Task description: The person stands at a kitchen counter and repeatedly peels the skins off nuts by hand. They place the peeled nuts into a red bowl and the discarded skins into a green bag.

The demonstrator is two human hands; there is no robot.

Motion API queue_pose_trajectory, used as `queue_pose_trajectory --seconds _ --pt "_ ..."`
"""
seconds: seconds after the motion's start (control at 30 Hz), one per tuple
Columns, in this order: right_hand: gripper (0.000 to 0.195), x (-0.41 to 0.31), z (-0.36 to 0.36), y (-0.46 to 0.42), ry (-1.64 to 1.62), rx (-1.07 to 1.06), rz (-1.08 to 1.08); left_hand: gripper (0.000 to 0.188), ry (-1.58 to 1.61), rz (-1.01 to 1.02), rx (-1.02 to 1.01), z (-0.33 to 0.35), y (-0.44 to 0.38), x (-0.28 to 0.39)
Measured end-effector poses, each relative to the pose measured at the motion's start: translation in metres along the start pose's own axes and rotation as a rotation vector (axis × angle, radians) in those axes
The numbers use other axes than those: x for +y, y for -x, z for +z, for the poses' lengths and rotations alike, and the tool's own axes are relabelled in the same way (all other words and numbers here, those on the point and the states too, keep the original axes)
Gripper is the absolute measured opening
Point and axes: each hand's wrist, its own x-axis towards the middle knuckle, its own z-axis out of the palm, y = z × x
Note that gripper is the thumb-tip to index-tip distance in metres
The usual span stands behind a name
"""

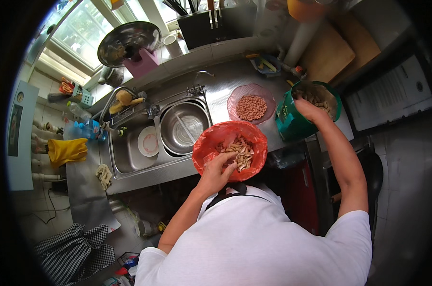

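Observation:
My left hand (217, 171) is over the near left side of a bin lined with a red plastic bag (230, 126). Its thumb and forefinger are apart, and I see nothing held between them. Broken peanut shells (242, 153) lie inside the liner. My right hand (307, 107) reaches into a green bag (289, 119) of unshelled peanuts (321, 102); its fingers are hidden among them. Between the bin and the tap, a pink translucent ribbed plate (237, 94) holds a heap of shelled peanuts (251, 107).
Left of the bin is a double sink with a steel pot (183, 128) and a white plate (148, 141). A blue basket (267, 66) stands at the back wall. Cutting boards (326, 50) lean at the right. Yellow rubber gloves (67, 150) hang far left.

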Motion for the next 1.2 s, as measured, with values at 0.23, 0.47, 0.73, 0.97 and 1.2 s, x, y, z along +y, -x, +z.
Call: queue_pose_trajectory --seconds 0.23,0.47,0.73,0.97,1.2 --pt "0.033 -0.009 -0.021 0.012 0.126 -0.158 -0.009 0.036 0.039 -0.012 -0.004 -0.002 0.004 0.0" --pt "0.02 0.004 -0.041 0.035 -0.096 0.233 0.122 0.035 0.062 -0.021 -0.101 0.001 -0.003 0.009" --pt "0.039 -0.116 -0.047 0.12 -1.715 0.063 0.114 0.037 0.305 0.074 -0.058 0.007 -0.021 0.035" --pt "0.053 -0.201 0.065 0.149 -1.894 -0.362 0.22 0.038 0.183 0.367 -0.002 0.011 -0.042 0.037" --pt "0.056 -0.218 0.098 0.156 -2.015 -0.462 0.265 0.023 0.53 -0.009 -0.237 0.004 -0.032 0.009"
